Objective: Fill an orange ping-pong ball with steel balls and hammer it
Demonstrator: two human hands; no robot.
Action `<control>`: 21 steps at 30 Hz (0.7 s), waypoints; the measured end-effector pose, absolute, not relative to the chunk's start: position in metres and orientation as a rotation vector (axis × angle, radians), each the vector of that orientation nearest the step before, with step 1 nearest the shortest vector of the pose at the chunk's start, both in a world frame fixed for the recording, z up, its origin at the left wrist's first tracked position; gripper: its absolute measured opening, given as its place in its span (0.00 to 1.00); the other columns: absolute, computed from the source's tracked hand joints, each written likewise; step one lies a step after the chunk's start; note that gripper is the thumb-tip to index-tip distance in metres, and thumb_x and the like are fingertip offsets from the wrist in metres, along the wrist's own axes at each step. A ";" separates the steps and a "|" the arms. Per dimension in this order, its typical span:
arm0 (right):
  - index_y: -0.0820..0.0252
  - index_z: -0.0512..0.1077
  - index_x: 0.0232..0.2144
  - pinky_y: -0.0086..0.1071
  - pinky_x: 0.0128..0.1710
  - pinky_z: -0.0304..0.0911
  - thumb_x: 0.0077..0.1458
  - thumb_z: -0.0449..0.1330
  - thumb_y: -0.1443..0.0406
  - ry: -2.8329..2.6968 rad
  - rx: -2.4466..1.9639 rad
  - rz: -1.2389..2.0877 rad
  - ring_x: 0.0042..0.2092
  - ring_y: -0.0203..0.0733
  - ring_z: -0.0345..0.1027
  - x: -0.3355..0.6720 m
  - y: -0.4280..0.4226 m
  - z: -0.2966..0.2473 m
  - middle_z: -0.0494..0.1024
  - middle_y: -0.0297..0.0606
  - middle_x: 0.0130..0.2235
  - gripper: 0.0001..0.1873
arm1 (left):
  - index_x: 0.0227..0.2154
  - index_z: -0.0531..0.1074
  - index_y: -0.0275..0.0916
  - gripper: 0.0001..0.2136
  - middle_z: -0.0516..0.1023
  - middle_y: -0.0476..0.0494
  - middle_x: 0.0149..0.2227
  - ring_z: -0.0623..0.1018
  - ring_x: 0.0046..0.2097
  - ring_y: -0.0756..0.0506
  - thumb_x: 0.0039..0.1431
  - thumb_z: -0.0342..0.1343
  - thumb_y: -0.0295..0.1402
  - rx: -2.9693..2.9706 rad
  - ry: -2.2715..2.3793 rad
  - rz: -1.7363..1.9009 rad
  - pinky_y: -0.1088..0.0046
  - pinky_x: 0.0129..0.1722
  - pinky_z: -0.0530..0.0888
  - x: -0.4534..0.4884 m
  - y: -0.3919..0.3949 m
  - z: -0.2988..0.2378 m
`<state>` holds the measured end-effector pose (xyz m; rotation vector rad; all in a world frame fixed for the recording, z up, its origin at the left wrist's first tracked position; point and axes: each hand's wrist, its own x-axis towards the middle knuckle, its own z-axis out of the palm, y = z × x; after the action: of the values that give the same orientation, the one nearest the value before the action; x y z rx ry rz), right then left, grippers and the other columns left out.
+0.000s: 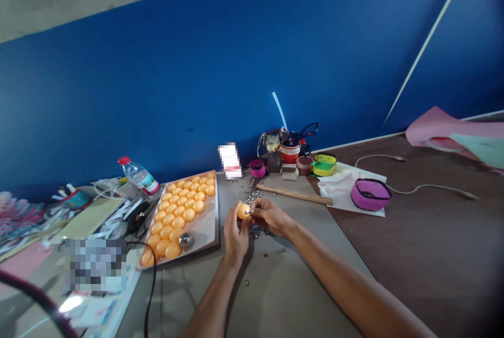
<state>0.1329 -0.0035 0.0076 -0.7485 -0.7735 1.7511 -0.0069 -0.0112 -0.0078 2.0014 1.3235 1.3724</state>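
Note:
My left hand (235,235) is closed around an orange ball (243,211), holding it up above the grey table. My right hand (270,215) is pinched against the ball's right side, holding something small that I cannot make out. Small shiny metal pieces (256,196) lie scattered on the table just behind and under my hands. To the left, a tray (208,228) holds several rows of matching orange balls (179,213) and one shiny silver ball (185,240).
A wooden-handled tool (295,194) lies behind my hands. Small pots and cups (291,155) stand at the blue wall, and a pink bowl (370,194) sits on white cloth at the right. A water bottle (138,176), cables and paper clutter fill the left.

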 end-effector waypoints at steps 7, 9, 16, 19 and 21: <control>0.59 0.65 0.24 0.31 0.31 0.61 0.39 0.67 0.59 -0.900 -0.606 1.735 0.23 0.31 0.60 0.142 -0.003 0.017 0.67 0.27 0.22 0.15 | 0.47 0.66 0.36 0.19 0.75 0.39 0.40 0.76 0.39 0.45 0.57 0.50 0.44 1.631 1.202 1.382 0.69 0.38 0.73 -0.007 -0.009 0.002; 0.59 0.66 0.24 0.30 0.30 0.58 0.43 0.63 0.59 -1.091 -0.795 1.477 0.24 0.32 0.59 0.148 0.001 0.015 0.66 0.28 0.22 0.11 | 0.47 0.66 0.36 0.20 0.74 0.44 0.33 0.75 0.30 0.49 0.57 0.50 0.44 1.516 1.163 1.352 0.73 0.30 0.73 -0.007 -0.009 0.007; 0.61 0.70 0.37 0.37 0.43 0.52 0.49 0.57 0.66 -2.078 -1.468 0.309 0.42 0.44 0.62 0.156 -0.001 0.003 0.72 0.42 0.39 0.11 | 0.49 0.64 0.37 0.20 0.73 0.46 0.32 0.73 0.28 0.50 0.56 0.52 0.42 1.450 1.097 1.292 0.74 0.30 0.71 -0.005 -0.012 0.009; 0.61 0.70 0.39 0.38 0.43 0.50 0.49 0.57 0.62 -2.236 -1.571 0.192 0.44 0.47 0.62 0.152 -0.006 0.004 0.71 0.45 0.41 0.14 | 0.49 0.63 0.37 0.20 0.72 0.47 0.31 0.73 0.28 0.50 0.57 0.51 0.42 1.458 1.071 1.292 0.74 0.31 0.71 -0.004 -0.012 0.007; 0.61 0.70 0.38 0.37 0.41 0.50 0.51 0.57 0.62 -2.263 -1.604 0.193 0.44 0.47 0.62 0.150 -0.007 0.005 0.71 0.45 0.41 0.12 | 0.48 0.64 0.37 0.20 0.72 0.47 0.31 0.72 0.28 0.50 0.57 0.51 0.42 1.458 1.064 1.299 0.74 0.31 0.70 -0.004 -0.012 0.007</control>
<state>0.1498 -0.0072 0.0053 -1.6039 -2.2633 0.1926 -0.0038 -0.0117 0.0067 1.4578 1.0636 1.2987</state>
